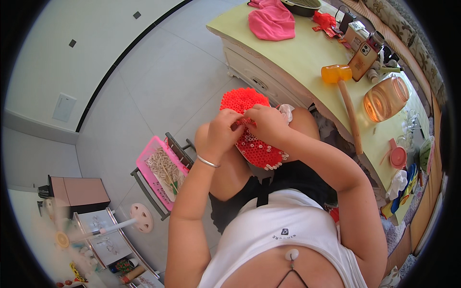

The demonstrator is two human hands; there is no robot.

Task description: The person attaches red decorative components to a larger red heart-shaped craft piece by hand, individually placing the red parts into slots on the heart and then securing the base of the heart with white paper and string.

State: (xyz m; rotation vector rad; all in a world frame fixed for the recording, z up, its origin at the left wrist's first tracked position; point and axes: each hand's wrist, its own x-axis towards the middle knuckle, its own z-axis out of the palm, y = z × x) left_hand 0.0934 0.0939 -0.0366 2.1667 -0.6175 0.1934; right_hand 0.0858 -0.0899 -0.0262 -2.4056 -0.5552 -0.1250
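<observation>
Across my thighs lies a red piece made of many short tubes (244,98) packed side by side, their round ends facing up. Some pale tubes show along its lower right edge. My left hand (222,132), with a bracelet on the wrist, is closed in a pinch over the middle of the piece. Beside it my right hand (268,126) is also closed, its fingertips meeting those of the left. What the fingertips hold is too small and covered to make out. A crumpled white tissue (286,112) is by my right hand.
Left of my legs, a pink basket (158,169) of pale short sticks rests on a dark-framed stool (144,189). On the yellow-green table (297,57) at right are an orange mallet (349,103), a jar (384,101), a phone (363,60) and a pink cloth (271,20). A fan (140,218) stands lower left.
</observation>
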